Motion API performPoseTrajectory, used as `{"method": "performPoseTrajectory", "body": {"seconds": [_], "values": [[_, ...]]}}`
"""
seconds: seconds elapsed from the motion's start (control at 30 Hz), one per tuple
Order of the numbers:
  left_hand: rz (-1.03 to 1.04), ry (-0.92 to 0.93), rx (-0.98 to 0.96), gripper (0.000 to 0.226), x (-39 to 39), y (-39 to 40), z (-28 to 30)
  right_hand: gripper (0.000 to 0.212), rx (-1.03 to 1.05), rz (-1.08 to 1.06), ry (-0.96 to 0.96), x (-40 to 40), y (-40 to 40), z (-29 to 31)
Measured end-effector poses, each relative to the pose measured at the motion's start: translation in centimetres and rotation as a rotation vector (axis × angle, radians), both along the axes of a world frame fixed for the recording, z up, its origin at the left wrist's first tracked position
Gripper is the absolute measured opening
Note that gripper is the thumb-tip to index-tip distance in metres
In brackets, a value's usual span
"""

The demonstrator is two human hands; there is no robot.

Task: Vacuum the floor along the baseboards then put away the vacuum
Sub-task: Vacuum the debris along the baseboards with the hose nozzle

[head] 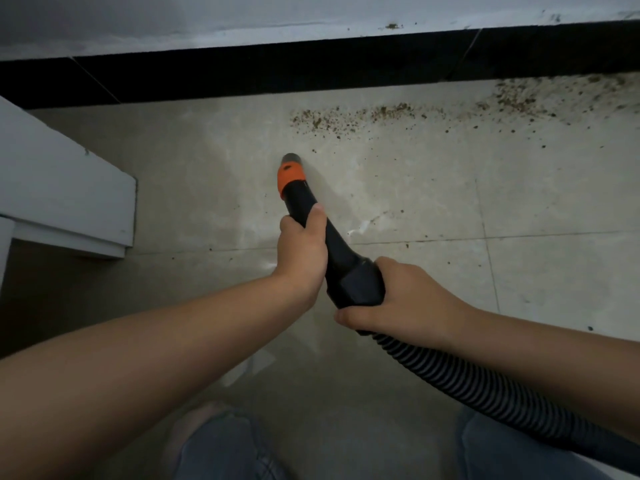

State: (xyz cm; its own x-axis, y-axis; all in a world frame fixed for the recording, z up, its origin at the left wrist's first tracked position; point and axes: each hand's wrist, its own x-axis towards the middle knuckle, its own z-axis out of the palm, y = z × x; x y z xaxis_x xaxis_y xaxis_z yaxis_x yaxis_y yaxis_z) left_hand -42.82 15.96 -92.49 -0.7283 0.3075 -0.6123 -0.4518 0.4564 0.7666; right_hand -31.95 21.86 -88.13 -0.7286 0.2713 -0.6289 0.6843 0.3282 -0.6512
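Hands hold the vacuum's black wand over a pale tiled floor [433, 202]. The left hand [303, 252] wraps around the wand [334, 244] partway up, thumb lying along the top and fingers curled under it. The right hand [403, 299] grips the thicker rear end of the wand, where the ribbed black hose [485, 386] joins; its fingers curl beneath the joint and the thumb lies along the underside. From there the hose runs back toward the lower right corner of the view, passing under the right forearm.

At the front of the wand sits an orange collar [290, 174], and beyond it the grey nozzle tip [292, 158] points down at the floor, at or just above the tile; contact cannot be confirmed. The tip is near the left end of a band of brown crumbs [363, 116], but apart from it. That debris stretches along the foot of the black baseboard [311, 71] toward the right edge of the floor, growing thicker and wider in the far right corner, with loose specks scattered further out over the tiles.

Above the baseboard rises a scuffed white wall [242, 19]. A white cabinet corner [62, 188] juts in from the left edge. Knees in blue jeans [221, 448] show at the bottom.
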Motion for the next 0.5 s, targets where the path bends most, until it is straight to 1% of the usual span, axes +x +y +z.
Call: {"method": "performPoseTrajectory", "body": {"seconds": [0.07,0.13,0.2,0.3,0.5], "values": [[0.011,0.035,-0.001,0.027,-1.0,0.9,-0.4,0.033,0.001,-0.022,0.029,-1.0,0.7,-0.7],[0.017,0.060,0.001,0.034,-2.3,2.2,-0.7,0.029,0.012,-0.042,0.056,-2.2,1.5,-1.6],[0.017,0.053,0.016,0.037,-3.6,3.3,-1.0,0.027,0.024,-0.080,0.084,-3.5,2.2,-2.3],[0.010,0.032,0.044,0.034,-5.6,4.8,-1.4,0.026,0.041,-0.100,0.116,-5.5,3.4,-3.3],[-0.008,0.040,0.073,0.044,-8.2,6.3,-2.0,0.027,0.041,-0.145,0.132,-7.9,4.6,-4.0]]}}
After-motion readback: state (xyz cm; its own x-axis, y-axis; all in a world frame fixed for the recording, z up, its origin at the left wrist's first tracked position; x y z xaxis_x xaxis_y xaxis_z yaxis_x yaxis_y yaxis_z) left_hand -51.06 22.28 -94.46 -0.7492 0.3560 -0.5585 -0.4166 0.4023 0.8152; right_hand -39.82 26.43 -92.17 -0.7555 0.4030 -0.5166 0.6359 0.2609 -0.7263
